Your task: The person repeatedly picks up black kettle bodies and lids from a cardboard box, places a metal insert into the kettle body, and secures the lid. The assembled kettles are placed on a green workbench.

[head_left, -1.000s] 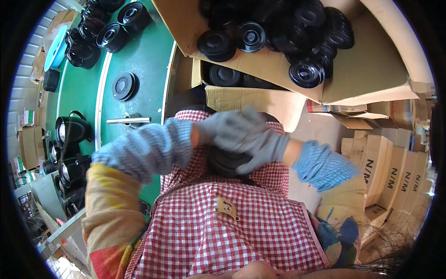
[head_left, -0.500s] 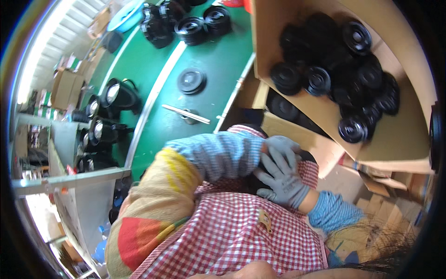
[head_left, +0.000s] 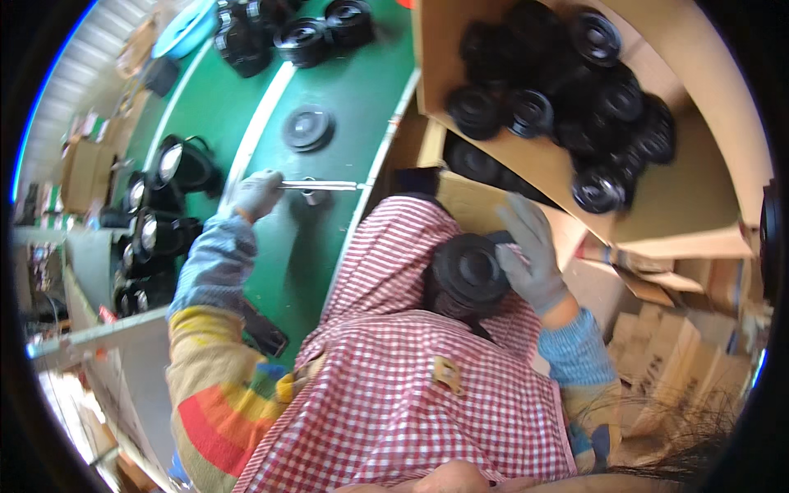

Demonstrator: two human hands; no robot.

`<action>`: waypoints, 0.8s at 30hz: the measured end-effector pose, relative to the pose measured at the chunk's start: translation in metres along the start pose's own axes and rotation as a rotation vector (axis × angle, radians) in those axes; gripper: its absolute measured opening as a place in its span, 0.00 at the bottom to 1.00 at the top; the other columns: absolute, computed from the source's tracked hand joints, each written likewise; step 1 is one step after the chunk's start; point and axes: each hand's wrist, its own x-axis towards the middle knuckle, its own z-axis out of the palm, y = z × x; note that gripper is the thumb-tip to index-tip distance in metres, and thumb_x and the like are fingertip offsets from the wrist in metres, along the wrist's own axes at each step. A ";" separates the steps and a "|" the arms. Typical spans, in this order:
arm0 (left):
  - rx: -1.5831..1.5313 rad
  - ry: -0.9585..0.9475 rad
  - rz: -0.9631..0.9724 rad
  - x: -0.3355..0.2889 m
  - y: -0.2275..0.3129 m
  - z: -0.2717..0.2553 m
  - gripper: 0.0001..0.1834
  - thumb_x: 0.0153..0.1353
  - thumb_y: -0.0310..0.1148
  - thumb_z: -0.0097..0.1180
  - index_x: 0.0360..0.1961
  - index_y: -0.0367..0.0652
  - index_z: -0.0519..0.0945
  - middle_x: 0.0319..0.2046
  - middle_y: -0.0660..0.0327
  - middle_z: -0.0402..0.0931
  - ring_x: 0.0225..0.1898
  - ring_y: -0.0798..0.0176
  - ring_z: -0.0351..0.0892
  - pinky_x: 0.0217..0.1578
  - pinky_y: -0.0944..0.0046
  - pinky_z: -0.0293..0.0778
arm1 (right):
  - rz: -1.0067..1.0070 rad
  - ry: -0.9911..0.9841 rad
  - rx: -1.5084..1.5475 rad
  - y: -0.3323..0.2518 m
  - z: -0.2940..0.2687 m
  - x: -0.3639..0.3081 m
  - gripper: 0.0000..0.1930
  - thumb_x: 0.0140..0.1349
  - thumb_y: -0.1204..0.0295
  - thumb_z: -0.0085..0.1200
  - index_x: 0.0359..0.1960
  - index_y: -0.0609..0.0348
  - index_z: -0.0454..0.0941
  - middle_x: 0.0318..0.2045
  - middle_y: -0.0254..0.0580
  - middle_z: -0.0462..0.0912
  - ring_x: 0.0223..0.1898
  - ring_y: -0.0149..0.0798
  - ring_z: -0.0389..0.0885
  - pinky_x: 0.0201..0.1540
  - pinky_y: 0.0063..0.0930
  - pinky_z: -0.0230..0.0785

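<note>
My left hand (head_left: 253, 195), in a grey glove, is stretched out to the green table (head_left: 329, 189) and closed around the handle of a slim metal tool (head_left: 320, 186) lying there. My right hand (head_left: 530, 251), also gloved, rests against a round black part (head_left: 468, 271) that sits on my lap over the red checked apron (head_left: 411, 386). Its fingers press the part's right side. A flat black disc (head_left: 307, 129) lies on the table just beyond the tool.
An open cardboard box (head_left: 707, 181) full of several round black parts (head_left: 567, 90) stands at the upper right. More black parts (head_left: 288, 33) are grouped at the table's far end, and black lamp-like units (head_left: 164, 205) line its left side. Folded cartons (head_left: 682, 361) are stacked at the right.
My left hand left the black part on my lap and reached out to the table, taking hold of the metal tool. My right hand stays on the part.
</note>
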 end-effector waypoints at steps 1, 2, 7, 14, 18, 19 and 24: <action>-0.034 0.046 0.053 -0.004 0.024 -0.014 0.10 0.62 0.36 0.61 0.41 0.44 0.81 0.40 0.49 0.81 0.46 0.42 0.81 0.46 0.47 0.75 | -0.042 -0.016 -0.079 -0.006 -0.006 0.015 0.28 0.65 0.62 0.59 0.66 0.59 0.74 0.67 0.55 0.72 0.67 0.59 0.69 0.71 0.53 0.59; -0.053 0.092 0.101 -0.011 0.044 -0.039 0.09 0.63 0.37 0.61 0.39 0.43 0.80 0.37 0.49 0.80 0.43 0.42 0.82 0.43 0.47 0.75 | -0.085 -0.024 -0.144 -0.010 -0.011 0.027 0.29 0.66 0.57 0.58 0.66 0.58 0.75 0.67 0.54 0.72 0.67 0.58 0.69 0.71 0.53 0.58; -0.396 0.038 0.466 -0.041 0.180 -0.129 0.10 0.62 0.36 0.63 0.37 0.40 0.80 0.26 0.46 0.79 0.30 0.41 0.82 0.32 0.48 0.75 | -0.306 -0.082 -0.391 -0.041 -0.021 0.079 0.45 0.61 0.31 0.47 0.69 0.52 0.71 0.60 0.46 0.77 0.63 0.51 0.71 0.71 0.54 0.54; -0.392 -0.092 0.799 -0.030 0.277 -0.090 0.14 0.64 0.42 0.63 0.41 0.42 0.82 0.32 0.49 0.82 0.36 0.42 0.84 0.37 0.49 0.77 | 0.241 -0.554 -0.209 -0.014 -0.052 0.020 0.25 0.66 0.47 0.57 0.59 0.43 0.83 0.40 0.47 0.88 0.43 0.49 0.87 0.47 0.41 0.78; -0.353 -0.079 0.861 -0.015 0.283 -0.073 0.15 0.63 0.42 0.63 0.43 0.42 0.83 0.34 0.49 0.83 0.38 0.43 0.84 0.39 0.50 0.78 | 0.314 -0.406 -0.167 -0.010 -0.036 -0.010 0.25 0.67 0.47 0.57 0.59 0.44 0.82 0.43 0.47 0.88 0.45 0.50 0.87 0.47 0.43 0.78; -0.344 -0.086 0.874 -0.014 0.283 -0.071 0.15 0.63 0.41 0.63 0.43 0.42 0.83 0.34 0.50 0.82 0.37 0.44 0.84 0.39 0.51 0.78 | 0.283 -0.379 -0.152 -0.008 -0.035 -0.013 0.23 0.68 0.49 0.55 0.59 0.45 0.82 0.43 0.47 0.88 0.44 0.52 0.87 0.46 0.43 0.78; -0.394 -0.152 0.927 -0.002 0.279 -0.066 0.14 0.62 0.41 0.63 0.44 0.44 0.83 0.34 0.52 0.81 0.38 0.44 0.83 0.39 0.51 0.78 | 0.315 -0.460 -0.205 -0.019 -0.028 -0.012 0.24 0.70 0.51 0.53 0.63 0.45 0.77 0.42 0.48 0.88 0.41 0.52 0.87 0.43 0.45 0.78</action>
